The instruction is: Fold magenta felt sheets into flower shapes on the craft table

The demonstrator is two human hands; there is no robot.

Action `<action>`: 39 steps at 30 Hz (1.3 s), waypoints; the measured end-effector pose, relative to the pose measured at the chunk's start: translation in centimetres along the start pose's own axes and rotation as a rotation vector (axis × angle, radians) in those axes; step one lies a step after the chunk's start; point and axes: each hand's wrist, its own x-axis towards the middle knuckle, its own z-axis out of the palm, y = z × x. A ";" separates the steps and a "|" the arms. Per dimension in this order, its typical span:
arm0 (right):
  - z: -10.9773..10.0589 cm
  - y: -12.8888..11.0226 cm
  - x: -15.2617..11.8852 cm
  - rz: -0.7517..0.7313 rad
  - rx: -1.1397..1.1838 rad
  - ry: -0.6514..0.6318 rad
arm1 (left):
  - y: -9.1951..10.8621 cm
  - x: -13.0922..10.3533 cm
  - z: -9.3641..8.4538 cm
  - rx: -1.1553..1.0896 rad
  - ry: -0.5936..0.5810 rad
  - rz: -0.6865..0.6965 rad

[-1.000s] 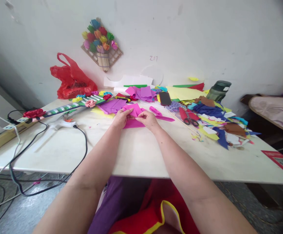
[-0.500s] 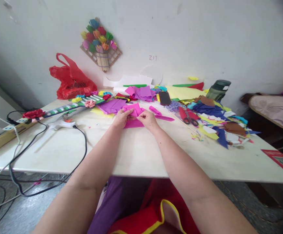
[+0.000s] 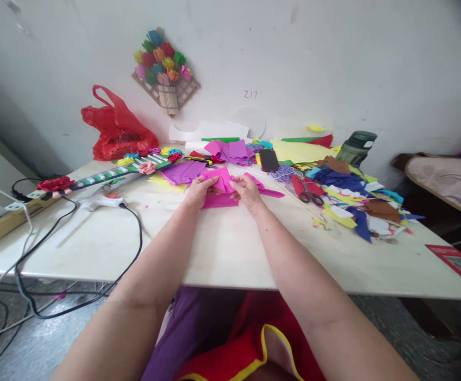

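A piece of bright pink paper point(image 3: 223, 180) is held up between my two hands, over the middle of the table. My left hand point(image 3: 199, 192) pinches its left side, thumb on top. At its right side my right hand point(image 3: 246, 192) grips the edge between thumb and fingers. Under the hands lies a flat magenta sheet point(image 3: 219, 201), and a folded magenta strip point(image 3: 273, 193) sticks out to the right. Purple paper pieces point(image 3: 184, 172) rest just left of my left hand. My fingers partly hide the held paper.
Black-handled scissors point(image 3: 310, 197), a phone point(image 3: 269, 160) and a heap of coloured scraps point(image 3: 357, 190) lie to the right, near a green bottle point(image 3: 356, 148). On the left are a white glue gun point(image 3: 95, 202) with a black cord, a flower-decorated strip point(image 3: 111, 175) and a red bag point(image 3: 119, 132).
My right hand has shifted slightly right and turned, now gripping the pink paper's right edge with the fingers showing more. The left hand keeps its hold nearly in place.
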 end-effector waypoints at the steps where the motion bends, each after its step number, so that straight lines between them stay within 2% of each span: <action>1: 0.0 -0.1 0.0 0.036 0.029 -0.009 | 0.0 0.0 0.1 0.004 -0.021 -0.003; 6: 0.1 0.3 0.2 0.080 0.096 -0.089 | -0.2 -0.2 0.2 0.048 -0.106 -0.012; 13: 0.2 1.9 1.2 0.007 0.128 0.004 | -0.5 -0.3 0.2 0.139 -0.187 0.014; 20: 0.1 1.5 1.2 0.058 0.120 0.042 | -0.3 -0.8 0.4 0.137 -0.239 -0.035; 26: -0.3 0.5 0.6 0.146 0.098 -0.105 | 0.3 -0.4 -0.7 0.098 -0.193 -0.087; 32: -0.5 0.2 0.4 0.152 0.049 -0.179 | 0.6 -0.1 -1.7 0.172 -0.273 -0.124; 39: -1.1 0.9 0.8 0.140 -0.008 -0.241 | 0.6 -0.2 -1.4 0.177 -0.331 -0.156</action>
